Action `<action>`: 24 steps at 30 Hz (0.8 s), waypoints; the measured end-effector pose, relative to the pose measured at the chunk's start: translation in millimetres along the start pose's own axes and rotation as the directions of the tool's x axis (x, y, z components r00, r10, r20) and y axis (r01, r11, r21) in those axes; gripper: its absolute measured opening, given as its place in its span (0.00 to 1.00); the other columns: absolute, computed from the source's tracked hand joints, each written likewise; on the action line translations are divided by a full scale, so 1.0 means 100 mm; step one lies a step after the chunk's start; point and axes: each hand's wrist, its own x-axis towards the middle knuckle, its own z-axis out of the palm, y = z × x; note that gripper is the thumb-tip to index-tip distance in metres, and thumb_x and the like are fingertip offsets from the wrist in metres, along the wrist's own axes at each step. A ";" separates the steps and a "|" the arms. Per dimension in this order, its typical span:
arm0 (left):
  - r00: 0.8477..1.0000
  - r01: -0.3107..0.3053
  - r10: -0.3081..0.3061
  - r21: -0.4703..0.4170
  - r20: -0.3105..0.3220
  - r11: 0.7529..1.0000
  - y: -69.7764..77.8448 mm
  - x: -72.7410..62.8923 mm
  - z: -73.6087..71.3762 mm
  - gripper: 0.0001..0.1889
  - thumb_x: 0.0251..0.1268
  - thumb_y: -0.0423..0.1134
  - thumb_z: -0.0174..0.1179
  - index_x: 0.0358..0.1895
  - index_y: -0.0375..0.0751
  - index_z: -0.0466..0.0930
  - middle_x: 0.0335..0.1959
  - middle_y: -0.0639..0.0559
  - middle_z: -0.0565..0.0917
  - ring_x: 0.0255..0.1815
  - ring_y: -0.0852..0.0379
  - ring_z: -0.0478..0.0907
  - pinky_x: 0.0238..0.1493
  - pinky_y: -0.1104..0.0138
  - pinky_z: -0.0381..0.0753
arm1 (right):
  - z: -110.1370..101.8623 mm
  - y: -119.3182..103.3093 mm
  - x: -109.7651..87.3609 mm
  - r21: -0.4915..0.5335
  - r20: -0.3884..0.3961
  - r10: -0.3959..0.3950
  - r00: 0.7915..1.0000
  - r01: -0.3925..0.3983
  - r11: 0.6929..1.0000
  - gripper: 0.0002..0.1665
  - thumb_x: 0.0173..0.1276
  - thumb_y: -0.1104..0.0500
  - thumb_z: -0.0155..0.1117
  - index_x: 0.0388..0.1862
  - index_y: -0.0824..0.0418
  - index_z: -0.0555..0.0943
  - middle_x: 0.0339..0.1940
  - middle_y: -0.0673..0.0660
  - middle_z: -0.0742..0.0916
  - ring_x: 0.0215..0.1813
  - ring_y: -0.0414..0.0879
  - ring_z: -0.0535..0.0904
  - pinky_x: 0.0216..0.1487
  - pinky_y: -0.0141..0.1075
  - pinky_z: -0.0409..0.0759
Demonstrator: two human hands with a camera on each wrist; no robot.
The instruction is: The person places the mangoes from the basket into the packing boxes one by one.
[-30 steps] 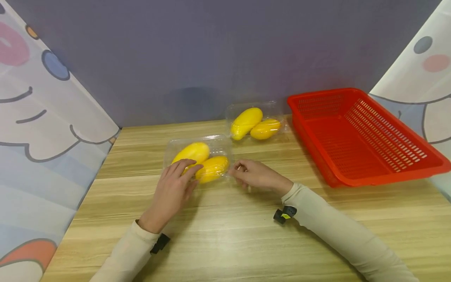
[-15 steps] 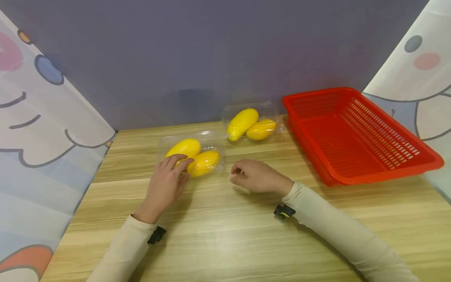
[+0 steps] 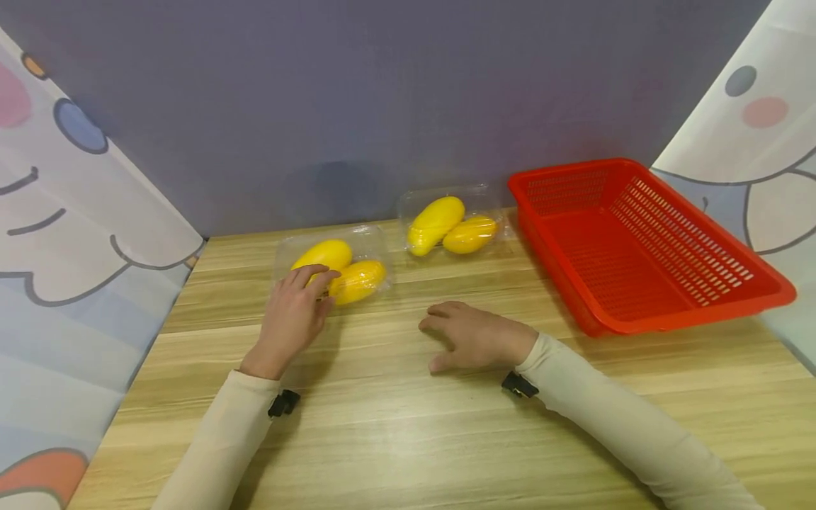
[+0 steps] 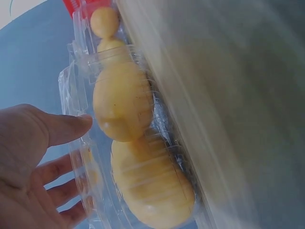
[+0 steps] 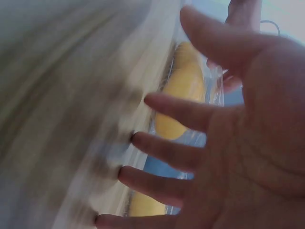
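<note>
A clear plastic box [image 3: 370,244] on the left of the wooden table holds two yellow mango-like fruits, a paler one [image 3: 328,252] and a deeper yellow one [image 3: 358,282]. My left hand [image 3: 293,312] lies at the box's near-left side, its loosely bent fingers touching the top. In the left wrist view, the thumb [image 4: 71,129] is at the plastic edge and the other fingers show partly through it. To the right, my right hand [image 3: 478,336] hovers low over the table with fingers spread, holding nothing; its palm [image 5: 257,157] shows in the right wrist view.
A second clear box [image 3: 478,195] with two similar yellow fruits stands by the back wall. Right of it is a red slotted basket [image 3: 644,283] with nothing in it. Printed cartoon cloth [image 3: 64,212] borders the table's left side.
The left box has slid back and slightly left under my left hand. My right hand has left that box's right corner, and its fingers have gone from pinched to spread.
</note>
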 end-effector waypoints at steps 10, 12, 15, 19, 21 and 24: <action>0.999 0.037 -0.036 -0.048 0.029 0.998 -0.10 0.16 0.06 0.22 0.57 0.28 0.69 0.56 0.38 0.79 0.56 0.40 0.80 0.58 0.36 0.76 0.49 0.43 0.79 | 0.07 0.06 -0.12 -0.042 0.076 -0.057 0.995 0.060 0.997 0.46 0.67 0.40 0.66 0.79 0.48 0.59 0.83 0.57 0.56 0.83 0.61 0.44 0.76 0.68 0.52; 0.998 0.049 -0.047 -0.057 0.033 0.997 -0.11 0.19 0.07 0.21 0.57 0.28 0.69 0.56 0.38 0.79 0.56 0.40 0.80 0.58 0.36 0.76 0.51 0.43 0.79 | 0.08 0.07 -0.12 -0.045 0.085 -0.052 0.995 0.056 0.997 0.47 0.66 0.41 0.68 0.79 0.47 0.59 0.83 0.57 0.55 0.84 0.61 0.43 0.76 0.69 0.52; 0.998 0.062 -0.060 -0.069 0.036 0.996 -0.12 0.23 0.08 0.21 0.57 0.27 0.69 0.56 0.37 0.79 0.56 0.39 0.80 0.59 0.36 0.76 0.55 0.43 0.78 | 0.09 0.06 -0.11 -0.045 0.089 -0.051 0.995 0.055 0.998 0.48 0.65 0.42 0.68 0.79 0.48 0.58 0.83 0.58 0.54 0.84 0.62 0.42 0.75 0.70 0.52; 0.997 0.062 -0.059 -0.073 0.043 0.995 -0.16 0.30 0.11 0.21 0.58 0.27 0.68 0.56 0.36 0.79 0.56 0.38 0.80 0.59 0.36 0.76 0.58 0.44 0.78 | 0.11 0.06 -0.10 -0.050 0.082 -0.037 0.996 0.041 0.998 0.48 0.65 0.42 0.69 0.79 0.47 0.59 0.83 0.57 0.55 0.84 0.61 0.43 0.75 0.69 0.52; 0.997 0.067 -0.063 -0.074 0.051 0.995 -0.17 0.34 0.13 0.21 0.59 0.27 0.67 0.57 0.36 0.78 0.57 0.38 0.79 0.59 0.37 0.76 0.59 0.45 0.77 | 0.11 0.06 -0.09 -0.056 0.077 -0.034 0.996 0.039 0.998 0.48 0.65 0.42 0.69 0.79 0.47 0.59 0.83 0.56 0.55 0.84 0.60 0.43 0.75 0.69 0.53; 0.994 0.085 -0.080 -0.073 0.069 0.994 -0.19 0.38 0.15 0.20 0.61 0.28 0.66 0.57 0.36 0.78 0.58 0.39 0.79 0.60 0.37 0.75 0.61 0.45 0.76 | 0.12 0.06 -0.10 -0.065 0.071 -0.041 0.997 0.045 0.997 0.48 0.64 0.41 0.69 0.79 0.48 0.59 0.83 0.57 0.56 0.84 0.61 0.44 0.75 0.69 0.54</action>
